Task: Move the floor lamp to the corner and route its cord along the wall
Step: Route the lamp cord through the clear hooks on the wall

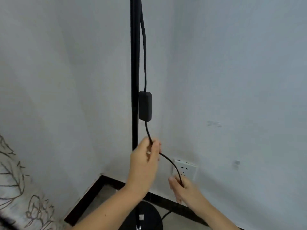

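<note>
The left hand was raised in front of the lamp pole, its grip closed around the black cord, which entered the fist from above and came out on the right. The forearm ran up from the bottom edge, wrist slightly bent. The right hand sat lower and to the right, its thumb and fingers pinched on the same cord where the strand curved down. Between the two grips the cord formed a short arch, clear of the wall.

Above the left hand the cord rose to an inline switch box hanging against the pole, then continued up beside the pole and out of view. The floor lamp stood in the corner, its round black base on the floor close to the dark skirting board. A further bit of cord left the base to the right, along the floor.

A white wall socket sat on the right wall, just behind the right hand. A patterned fabric filled the lower left. Both walls were bare, with open floor around the base.
</note>
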`<action>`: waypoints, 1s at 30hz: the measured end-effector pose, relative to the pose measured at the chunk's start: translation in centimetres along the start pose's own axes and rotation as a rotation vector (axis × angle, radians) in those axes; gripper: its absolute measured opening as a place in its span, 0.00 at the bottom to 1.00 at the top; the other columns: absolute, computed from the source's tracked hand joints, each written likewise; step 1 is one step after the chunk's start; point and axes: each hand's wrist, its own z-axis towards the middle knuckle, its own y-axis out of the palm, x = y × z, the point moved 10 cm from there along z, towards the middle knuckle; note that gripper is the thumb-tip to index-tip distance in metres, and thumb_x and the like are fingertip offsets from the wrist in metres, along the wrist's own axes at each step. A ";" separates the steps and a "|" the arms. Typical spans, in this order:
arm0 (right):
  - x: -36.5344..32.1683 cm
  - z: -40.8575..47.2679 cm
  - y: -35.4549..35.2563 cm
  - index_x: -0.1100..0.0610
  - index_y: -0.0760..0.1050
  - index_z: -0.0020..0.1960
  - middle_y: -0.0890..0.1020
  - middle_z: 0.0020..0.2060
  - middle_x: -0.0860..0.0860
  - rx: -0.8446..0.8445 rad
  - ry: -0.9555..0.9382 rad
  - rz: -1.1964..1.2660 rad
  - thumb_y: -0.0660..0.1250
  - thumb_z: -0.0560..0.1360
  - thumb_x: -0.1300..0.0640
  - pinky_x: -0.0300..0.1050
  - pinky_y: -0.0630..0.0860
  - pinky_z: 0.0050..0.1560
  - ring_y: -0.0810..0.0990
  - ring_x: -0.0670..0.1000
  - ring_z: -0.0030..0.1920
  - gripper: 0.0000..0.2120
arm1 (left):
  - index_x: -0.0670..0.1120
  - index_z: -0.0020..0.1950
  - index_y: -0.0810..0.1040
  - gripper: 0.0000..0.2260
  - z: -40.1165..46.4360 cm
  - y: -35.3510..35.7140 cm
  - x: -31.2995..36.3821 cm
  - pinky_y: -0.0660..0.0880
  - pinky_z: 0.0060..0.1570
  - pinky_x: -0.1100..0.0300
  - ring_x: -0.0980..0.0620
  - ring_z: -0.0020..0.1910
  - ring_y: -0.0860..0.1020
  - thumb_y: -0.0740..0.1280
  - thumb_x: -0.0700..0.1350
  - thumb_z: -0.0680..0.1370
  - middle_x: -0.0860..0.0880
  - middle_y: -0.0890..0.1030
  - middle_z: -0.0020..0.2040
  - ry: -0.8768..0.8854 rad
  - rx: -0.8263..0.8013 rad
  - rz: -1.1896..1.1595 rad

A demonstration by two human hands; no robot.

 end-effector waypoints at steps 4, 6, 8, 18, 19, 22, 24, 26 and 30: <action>-0.3 -0.3 -0.4 0.56 0.76 0.46 0.79 0.28 0.48 -0.132 0.055 0.112 0.64 0.78 0.56 0.35 0.74 0.36 0.77 0.47 0.31 0.05 | 0.48 0.42 0.76 0.11 -0.8 5.0 -4.7 0.73 0.35 0.70 0.62 0.31 0.75 0.57 0.44 0.82 0.53 0.78 0.35 -0.172 -0.239 0.103; -1.4 0.1 -2.1 0.56 0.78 0.49 0.80 0.30 0.48 0.000 0.026 0.225 0.62 0.79 0.57 0.37 0.75 0.37 0.78 0.46 0.31 0.07 | 0.50 0.41 0.75 0.12 0.4 5.5 -5.6 0.72 0.34 0.71 0.59 0.31 0.75 0.57 0.45 0.82 0.51 0.77 0.34 -0.214 -0.217 0.115; -2.5 1.2 -4.4 0.54 0.81 0.48 0.76 0.27 0.47 0.184 0.003 0.235 0.60 0.80 0.57 0.41 0.71 0.36 0.73 0.45 0.27 0.10 | 0.51 0.40 0.75 0.12 2.1 6.0 -5.8 0.73 0.36 0.67 0.56 0.32 0.75 0.58 0.45 0.81 0.52 0.76 0.33 -0.236 -0.177 0.086; -12.1 10.6 -4.3 0.53 0.83 0.40 0.77 0.24 0.45 0.447 -0.186 -0.276 0.62 0.76 0.55 0.28 0.67 0.29 0.73 0.38 0.25 0.12 | 0.48 0.44 0.75 0.06 6.3 1.5 -11.1 0.75 0.37 0.60 0.54 0.35 0.75 0.61 0.42 0.79 0.49 0.77 0.39 -0.470 0.415 -0.465; -12.3 11.4 -3.9 0.56 0.82 0.39 0.78 0.26 0.48 0.442 -0.172 -0.326 0.61 0.76 0.55 0.31 0.68 0.30 0.72 0.40 0.25 0.13 | 0.48 0.45 0.75 0.05 6.2 1.5 -11.8 0.74 0.38 0.61 0.54 0.36 0.76 0.62 0.43 0.79 0.50 0.78 0.40 -0.486 0.433 -0.481; -12.3 12.8 -3.3 0.61 0.82 0.41 0.81 0.31 0.54 0.453 -0.133 -0.422 0.60 0.76 0.55 0.43 0.69 0.34 0.70 0.47 0.27 0.15 | 0.48 0.49 0.74 0.02 6.0 1.7 -13.7 0.76 0.44 0.58 0.52 0.42 0.77 0.62 0.44 0.80 0.48 0.78 0.45 -0.542 0.474 -0.532; -12.2 13.2 -3.1 0.61 0.82 0.40 0.77 0.27 0.52 0.459 -0.117 -0.491 0.60 0.76 0.55 0.43 0.66 0.30 0.68 0.47 0.25 0.16 | 0.46 0.50 0.74 0.03 6.4 1.9 -14.0 0.77 0.53 0.53 0.50 0.47 0.78 0.62 0.45 0.79 0.47 0.79 0.47 -0.542 0.468 -0.554; -12.3 13.4 -2.9 0.61 0.81 0.37 0.74 0.24 0.49 0.458 -0.112 -0.563 0.60 0.77 0.54 0.41 0.64 0.27 0.68 0.45 0.23 0.17 | 0.45 0.48 0.75 0.05 7.1 2.1 -13.6 0.77 0.53 0.52 0.49 0.46 0.80 0.64 0.46 0.79 0.47 0.81 0.44 -0.507 0.451 -0.572; -12.3 13.9 -2.9 0.56 0.73 0.28 0.71 0.21 0.47 0.436 -0.070 -0.648 0.60 0.77 0.52 0.39 0.62 0.24 0.69 0.47 0.24 0.20 | 0.46 0.38 0.75 0.09 7.9 1.9 -13.3 0.77 0.40 0.62 0.59 0.33 0.80 0.67 0.45 0.77 0.52 0.81 0.32 -0.477 0.459 -0.563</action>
